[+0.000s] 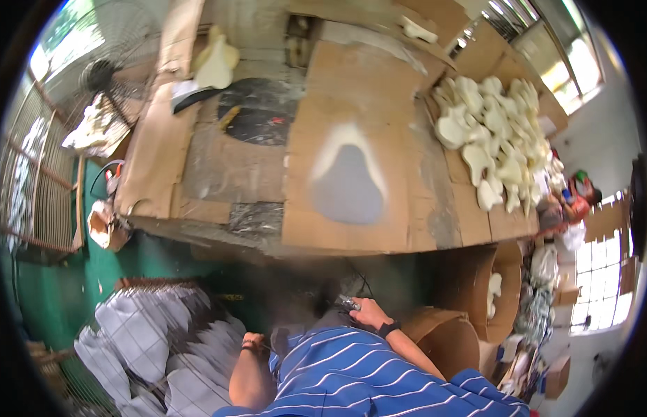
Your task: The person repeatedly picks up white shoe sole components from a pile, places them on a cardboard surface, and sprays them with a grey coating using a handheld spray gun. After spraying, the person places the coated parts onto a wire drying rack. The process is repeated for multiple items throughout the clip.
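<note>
In front of my waist, my right hand (370, 314) is wrapped round a metallic spray gun (348, 302), which is partly blurred. My left hand (252, 340) hangs low at my side with its fingers curled; what they hold, if anything, is hidden. Close to it is a wire rack or cage of grey saddle-shaped pieces (135, 340). Ahead on the worktable, a single grey saddle-shaped piece (349, 186) lies flat on a cardboard sheet (306, 229), ringed by a whitish coating. Neither hand touches it.
Cream foam pieces (494, 132) are heaped at the table's right. A cream piece (215, 62) and a dark flat sheet (257, 115) lie at the back left. Cardboard drums (441, 340) stand below right. A fan (99, 75) is far left; another person (580, 201) is far right.
</note>
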Tool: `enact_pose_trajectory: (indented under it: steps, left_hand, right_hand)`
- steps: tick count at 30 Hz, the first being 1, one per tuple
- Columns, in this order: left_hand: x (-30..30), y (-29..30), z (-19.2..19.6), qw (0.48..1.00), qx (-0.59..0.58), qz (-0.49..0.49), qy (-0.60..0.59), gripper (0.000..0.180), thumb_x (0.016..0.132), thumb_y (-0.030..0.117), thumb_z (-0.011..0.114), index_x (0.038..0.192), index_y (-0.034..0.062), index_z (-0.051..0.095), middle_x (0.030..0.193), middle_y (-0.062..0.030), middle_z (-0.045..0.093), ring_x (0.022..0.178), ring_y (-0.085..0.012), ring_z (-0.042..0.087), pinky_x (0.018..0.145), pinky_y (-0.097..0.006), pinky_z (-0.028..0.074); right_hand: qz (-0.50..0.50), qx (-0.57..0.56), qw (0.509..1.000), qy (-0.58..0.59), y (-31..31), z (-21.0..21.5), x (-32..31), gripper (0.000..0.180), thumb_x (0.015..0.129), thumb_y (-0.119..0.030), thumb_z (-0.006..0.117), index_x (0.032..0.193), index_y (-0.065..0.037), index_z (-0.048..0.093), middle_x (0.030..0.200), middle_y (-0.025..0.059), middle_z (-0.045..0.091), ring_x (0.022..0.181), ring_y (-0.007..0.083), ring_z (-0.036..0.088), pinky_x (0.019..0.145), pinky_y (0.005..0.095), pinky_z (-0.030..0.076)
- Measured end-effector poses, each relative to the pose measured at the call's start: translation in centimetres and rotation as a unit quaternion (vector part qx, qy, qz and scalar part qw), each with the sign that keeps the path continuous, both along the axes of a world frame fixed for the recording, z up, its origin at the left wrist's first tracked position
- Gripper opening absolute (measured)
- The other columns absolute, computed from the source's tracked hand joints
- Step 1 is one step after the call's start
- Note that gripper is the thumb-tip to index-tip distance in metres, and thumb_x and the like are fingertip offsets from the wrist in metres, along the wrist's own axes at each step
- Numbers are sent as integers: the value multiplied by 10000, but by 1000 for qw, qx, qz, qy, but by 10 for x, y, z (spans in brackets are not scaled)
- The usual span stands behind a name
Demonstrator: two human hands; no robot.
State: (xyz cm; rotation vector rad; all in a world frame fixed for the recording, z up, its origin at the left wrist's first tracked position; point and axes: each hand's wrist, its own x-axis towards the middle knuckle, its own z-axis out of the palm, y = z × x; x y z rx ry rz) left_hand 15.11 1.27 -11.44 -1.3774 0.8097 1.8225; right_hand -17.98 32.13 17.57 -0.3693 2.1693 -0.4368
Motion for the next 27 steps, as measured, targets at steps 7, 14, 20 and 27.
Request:
enact_pose_trajectory:
  steps: [7,14,20,27]
  left_hand:
    - [4,29,61,944,-31,325,54,230,956,288,532,784,153,603,761,-45,582,587,-197,526,492,-328,367]
    - [-55,31,69,964,-184,161,105,246,944,323,519,817,134,612,710,-29,576,600,-205,551,525,-338,420]
    - [-214,28,143,846,-478,-2,237,280,828,100,650,1099,39,683,934,-79,711,830,-147,669,739,-308,548]
    - [-367,-6,140,743,-547,-229,309,252,753,27,608,1004,12,621,885,-153,676,878,-306,676,799,-388,527]
  right_hand:
    - [-89,-28,994,50,64,1,-26,592,828,-247,707,1358,-7,598,1120,305,680,1047,457,664,920,464,525]
    - [-129,-112,981,94,97,22,-61,579,846,-211,707,1362,16,575,1186,292,663,1111,453,632,944,471,512]
    - [-165,-186,960,131,123,52,-86,561,841,-167,719,1353,20,585,1148,254,677,1036,431,652,911,433,524]
    - [-201,-244,923,220,113,170,-97,519,836,-80,732,1322,45,595,1016,228,674,897,401,669,796,403,533]
